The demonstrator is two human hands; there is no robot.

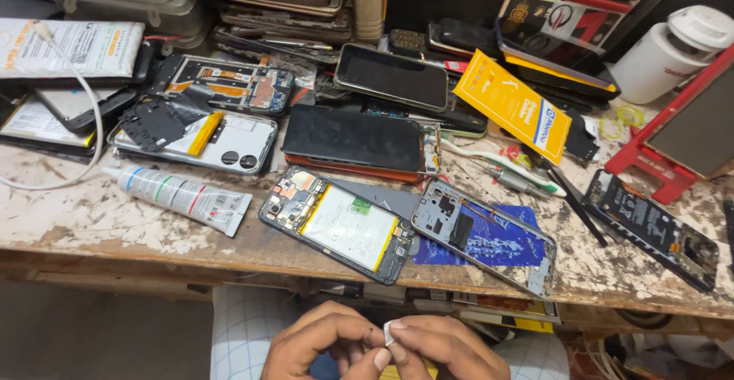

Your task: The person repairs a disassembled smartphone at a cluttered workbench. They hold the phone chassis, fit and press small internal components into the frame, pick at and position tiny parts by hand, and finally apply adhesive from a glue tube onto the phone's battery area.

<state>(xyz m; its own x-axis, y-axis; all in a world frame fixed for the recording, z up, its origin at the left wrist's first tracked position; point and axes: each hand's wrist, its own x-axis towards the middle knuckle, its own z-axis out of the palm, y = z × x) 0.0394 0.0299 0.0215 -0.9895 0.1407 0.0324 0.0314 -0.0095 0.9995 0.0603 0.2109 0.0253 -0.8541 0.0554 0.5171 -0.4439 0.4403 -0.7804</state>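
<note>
Below the counter: both hands are meeting over the lap, well clear of the worn counter (92, 219) edge.
Left hand (321, 345): fingers are curling inward, tips pressing toward a small white scrap (388, 332).
Right hand (440, 349): thumb and forefinger are pinching that white scrap, which is sitting between the two hands, held in the air rather than resting on anything.
On the counter above: an opened phone with its battery showing (340, 223) is lying just beside a bare phone frame (485, 235) on a blue sheet; a white glue tube (180, 196) is lying to the left.
Risk, as it looks from here: the scrap is tiny and is being worked over the lap, so a slip of the pinch could be sending it to the floor, where it would be hard to find.
Second risk: the frame is lying close to the counter edge; a knock from a rising hand could be tipping it off.
</note>
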